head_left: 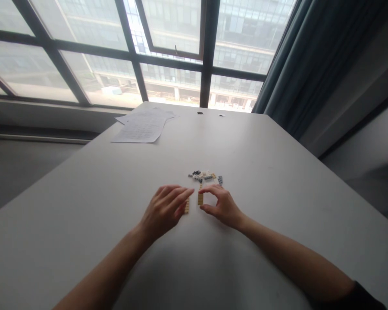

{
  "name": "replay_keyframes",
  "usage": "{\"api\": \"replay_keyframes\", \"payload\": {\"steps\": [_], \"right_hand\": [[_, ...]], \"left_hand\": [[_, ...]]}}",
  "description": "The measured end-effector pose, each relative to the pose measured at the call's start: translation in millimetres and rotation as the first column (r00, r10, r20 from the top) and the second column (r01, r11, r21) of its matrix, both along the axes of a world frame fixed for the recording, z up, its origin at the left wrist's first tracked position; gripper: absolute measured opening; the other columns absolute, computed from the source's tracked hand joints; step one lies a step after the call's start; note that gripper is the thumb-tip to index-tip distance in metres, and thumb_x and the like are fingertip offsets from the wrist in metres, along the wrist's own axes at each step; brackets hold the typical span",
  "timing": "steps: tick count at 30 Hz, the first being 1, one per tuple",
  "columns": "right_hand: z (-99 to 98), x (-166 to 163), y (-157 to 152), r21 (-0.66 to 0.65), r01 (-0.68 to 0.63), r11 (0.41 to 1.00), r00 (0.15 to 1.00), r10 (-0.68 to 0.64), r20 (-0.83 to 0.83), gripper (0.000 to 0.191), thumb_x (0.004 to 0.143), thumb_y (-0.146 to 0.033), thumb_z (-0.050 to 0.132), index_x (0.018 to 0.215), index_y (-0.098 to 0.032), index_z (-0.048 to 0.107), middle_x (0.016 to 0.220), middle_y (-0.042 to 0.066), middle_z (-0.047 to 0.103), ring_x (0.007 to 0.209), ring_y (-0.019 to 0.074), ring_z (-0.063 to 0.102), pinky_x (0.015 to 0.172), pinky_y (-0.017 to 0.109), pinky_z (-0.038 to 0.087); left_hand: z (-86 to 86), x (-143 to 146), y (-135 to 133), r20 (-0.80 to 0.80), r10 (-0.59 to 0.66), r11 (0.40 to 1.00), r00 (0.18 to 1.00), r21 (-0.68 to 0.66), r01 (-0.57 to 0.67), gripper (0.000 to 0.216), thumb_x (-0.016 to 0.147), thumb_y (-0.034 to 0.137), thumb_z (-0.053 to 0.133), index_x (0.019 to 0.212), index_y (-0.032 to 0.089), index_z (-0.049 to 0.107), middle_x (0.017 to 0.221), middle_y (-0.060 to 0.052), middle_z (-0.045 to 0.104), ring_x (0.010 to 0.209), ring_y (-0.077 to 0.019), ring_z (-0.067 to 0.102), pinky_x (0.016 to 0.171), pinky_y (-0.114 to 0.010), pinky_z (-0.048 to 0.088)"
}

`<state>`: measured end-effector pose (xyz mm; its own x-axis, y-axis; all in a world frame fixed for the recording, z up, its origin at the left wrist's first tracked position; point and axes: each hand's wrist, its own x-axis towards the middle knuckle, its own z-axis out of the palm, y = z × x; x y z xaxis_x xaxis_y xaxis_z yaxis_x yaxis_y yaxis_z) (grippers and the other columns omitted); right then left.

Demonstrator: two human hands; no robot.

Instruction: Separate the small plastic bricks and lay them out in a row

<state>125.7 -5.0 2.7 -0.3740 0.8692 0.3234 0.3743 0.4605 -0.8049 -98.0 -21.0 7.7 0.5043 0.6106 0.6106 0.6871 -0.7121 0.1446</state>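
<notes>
Two tan toy building bricks are near my hands at the middle of the table. My right hand (pixel 222 204) curves its thumb and forefinger round the two ends of one tan stud-topped brick (pixel 200 198). To its left, my left hand (pixel 168 208) has its thumb and bent fingers against a second tan studded brick (pixel 186 206), which the fingers partly cover. A small gap separates the two bricks. Just beyond my hands lies a loose pile of small building bricks (pixel 203 175) in white, grey, black and tan. A grey brick (pixel 220 179) sits at its right edge.
A white table (pixel 261 172) stretches to the window (pixel 174 82). Printed paper sheets (pixel 142 127) lie at its far left. Two cable holes, one dark (pixel 200 113), are near the far edge. A blue-grey curtain (pixel 287 64) hangs at the right.
</notes>
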Motion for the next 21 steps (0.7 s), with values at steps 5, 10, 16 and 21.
{"api": "replay_keyframes", "payload": {"steps": [5,10,16,21], "right_hand": [[-8.6,6,7,0.133,-0.026,0.991,0.942,-0.021,0.335,0.036,0.069,-0.023,0.076,0.103,-0.027,0.068,0.127,0.006,0.056,0.125,0.0278,0.042,0.103,0.049,0.032],[-16.7,4,8,0.153,-0.015,0.988,0.921,-0.046,0.387,0.035,0.069,-0.029,0.076,0.104,-0.027,0.068,0.134,0.006,0.051,0.132,0.0296,0.032,0.106,0.051,0.026],[-16.4,5,9,0.13,-0.012,0.991,0.921,-0.04,0.388,0.036,0.07,-0.031,0.074,0.105,-0.027,0.068,0.135,0.006,0.05,0.134,0.0296,0.03,0.108,0.053,0.023],[-15.4,5,7,0.12,-0.027,0.992,0.92,-0.022,0.392,0.037,0.072,-0.032,0.073,0.108,-0.026,0.067,0.137,0.007,0.049,0.135,0.0297,0.029,0.108,0.052,0.022]], "left_hand": [[-6.5,-27,10,-0.007,0.073,0.983,0.997,-0.166,-0.074,0.044,0.081,0.041,0.062,0.12,0.023,0.057,0.119,-0.01,0.062,0.113,-0.0264,0.052,0.097,-0.043,0.042],[-15.9,-31,10,-0.097,0.034,0.954,0.995,-0.293,-0.062,0.052,0.074,0.052,0.067,0.118,0.026,0.059,0.125,-0.009,0.059,0.124,-0.0301,0.044,0.101,-0.047,0.037],[-20.6,-29,11,-0.128,0.053,0.941,0.99,-0.326,-0.093,0.048,0.075,0.05,0.065,0.116,0.025,0.061,0.125,-0.009,0.059,0.123,-0.0306,0.044,0.101,-0.048,0.036],[-20.5,-28,11,-0.131,0.062,0.937,0.989,-0.335,-0.103,0.042,0.079,0.05,0.062,0.113,0.025,0.062,0.123,-0.008,0.06,0.122,-0.0295,0.046,0.102,-0.046,0.035]]}}
